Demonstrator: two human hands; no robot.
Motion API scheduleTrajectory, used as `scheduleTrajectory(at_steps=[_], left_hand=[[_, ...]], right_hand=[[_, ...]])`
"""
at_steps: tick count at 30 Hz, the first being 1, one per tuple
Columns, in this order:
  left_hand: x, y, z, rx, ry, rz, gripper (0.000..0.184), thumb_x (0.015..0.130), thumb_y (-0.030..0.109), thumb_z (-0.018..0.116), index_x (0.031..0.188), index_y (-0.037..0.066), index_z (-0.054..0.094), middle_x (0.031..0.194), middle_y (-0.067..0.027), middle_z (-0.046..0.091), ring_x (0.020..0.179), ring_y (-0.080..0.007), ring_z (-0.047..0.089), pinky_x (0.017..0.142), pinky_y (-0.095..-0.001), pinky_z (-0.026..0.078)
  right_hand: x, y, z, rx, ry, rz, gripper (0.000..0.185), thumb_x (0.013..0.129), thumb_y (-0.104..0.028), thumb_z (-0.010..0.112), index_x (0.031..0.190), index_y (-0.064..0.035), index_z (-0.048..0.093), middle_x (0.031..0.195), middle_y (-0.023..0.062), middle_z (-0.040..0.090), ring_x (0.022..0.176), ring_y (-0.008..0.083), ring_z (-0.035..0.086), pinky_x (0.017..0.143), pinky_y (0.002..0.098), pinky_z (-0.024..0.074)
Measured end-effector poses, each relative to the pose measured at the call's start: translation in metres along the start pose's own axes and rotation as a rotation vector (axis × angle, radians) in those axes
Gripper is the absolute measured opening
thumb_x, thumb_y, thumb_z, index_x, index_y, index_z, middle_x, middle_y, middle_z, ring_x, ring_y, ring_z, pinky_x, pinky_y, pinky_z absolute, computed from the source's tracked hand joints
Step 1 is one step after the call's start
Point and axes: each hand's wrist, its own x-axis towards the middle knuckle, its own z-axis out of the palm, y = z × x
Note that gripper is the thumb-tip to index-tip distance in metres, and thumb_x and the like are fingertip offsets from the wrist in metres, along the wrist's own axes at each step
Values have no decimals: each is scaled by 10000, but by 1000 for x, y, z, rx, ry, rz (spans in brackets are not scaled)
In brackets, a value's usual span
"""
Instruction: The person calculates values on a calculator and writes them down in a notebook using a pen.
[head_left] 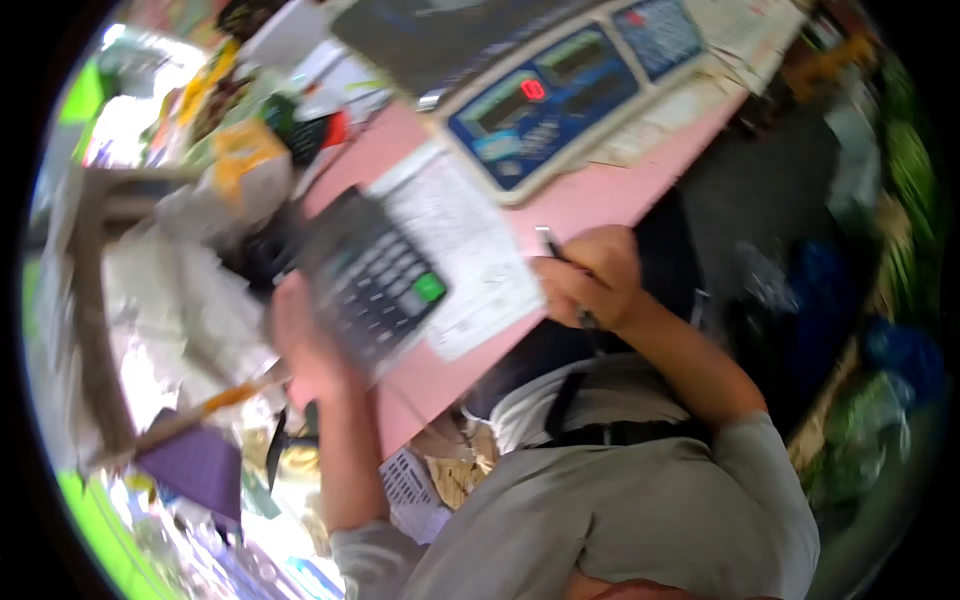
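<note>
My left hand (308,335), smeared by motion, is at the near-left edge of a black calculator (375,285) with a large green key and seems to grip it; its fingertips are partly hidden. The calculator is tilted over a white sheet of paper (465,250) with faint writing, covering part of it. My right hand (595,275) is closed around a dark pen (548,240), whose silvery end points up and left. That hand is at the front edge of the pink tabletop (600,195), beside the paper's right corner.
A weighing scale (545,105) with a blue panel and a red lit digit stands at the back of the table. Plastic bags and a wooden frame (95,330) crowd the left, near a purple object (195,465). Bagged green produce (865,420) lies at the right.
</note>
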Motion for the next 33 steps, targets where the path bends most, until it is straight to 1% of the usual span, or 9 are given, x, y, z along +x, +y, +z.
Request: scheduleTrajectory(at_steps=[6, 10, 13, 17, 20, 22, 27, 31, 33], left_hand=[[-1, -3, 12, 55, 123, 0, 404, 1022, 256, 734, 1311, -24, 702, 1330, -165, 689, 1126, -304, 714, 1026, -444, 584], [30, -34, -43, 943, 34, 556, 544, 950, 94, 675, 1490, 38, 651, 1458, -239, 646, 1317, -380, 657, 1119, -445, 532], [26, -31, -36, 723, 95, 332, 579, 948, 59, 643, 1527, 65, 642, 1496, -250, 627, 1357, -394, 643, 1141, -447, 518], [20, -31, -47, 1207, -99, 762, 457, 1122, 168, 492, 1547, 82, 637, 1576, -257, 540, 1394, -359, 594, 1136, -416, 525], [20, -30, -46, 1267, -87, 777, 457, 1137, 189, 465, 1547, 86, 638, 1584, -249, 529, 1400, -351, 586, 1147, -421, 519], [20, -30, -46, 1293, -77, 779, 454, 1142, 193, 458, 1544, 87, 642, 1584, -242, 530, 1396, -346, 588, 1151, -423, 515], [21, -33, -42, 1029, -11, 583, 447, 1162, 221, 431, 1524, 102, 664, 1578, -205, 541, 1387, -316, 596, 1148, -414, 516], [18, -29, -39, 1098, -24, 669, 445, 1156, 255, 475, 1498, 48, 671, 1560, -191, 548, 1374, -300, 600, 1134, -406, 525], [9, -20, -10, 571, 137, 269, 478, 1144, 303, 529, 1464, -22, 673, 1548, -191, 549, 1349, -286, 604, 1127, -402, 526]], right_hand=[[-8, 1, 9, -14, 76, -22, 268, 875, -336, 783, 1088, -180, 739, 1046, -1, 650, 852, 194, 634, 757, 366, 496], [1, 0, 14, 17, 179, -23, 256, 829, -193, 799, 1077, -137, 767, 1057, 21, 687, 737, 203, 633, 662, 353, 469], [5, 0, 14, 56, 204, -15, 265, 814, -167, 826, 1063, -113, 752, 1001, 21, 653, 704, 214, 612, 621, 359, 454], [3, 0, 13, 92, 204, -12, 270, 814, -157, 831, 1065, -104, 748, 967, 23, 621, 682, 215, 595, 591, 363, 441], [1, -1, 14, 93, 213, -5, 268, 819, -162, 834, 1065, -105, 746, 963, 27, 610, 680, 217, 595, 591, 364, 446], [-2, -3, 12, 46, 115, 18, 248, 819, -216, 812, 1034, -148, 709, 984, 3, 638, 812, 196, 624, 777, 349, 493], [0, -2, 11, 41, 126, 25, 255, 812, -203, 815, 1035, -140, 708, 990, 9, 637, 813, 199, 624, 778, 351, 495], [0, -4, 9, 56, 119, 39, 273, 804, -197, 819, 1044, -132, 707, 994, 14, 636, 824, 202, 624, 780, 359, 496], [1, -4, 9, 51, 115, 34, 278, 808, -200, 820, 1052, -131, 707, 999, 16, 637, 827, 205, 625, 782, 361, 496]])
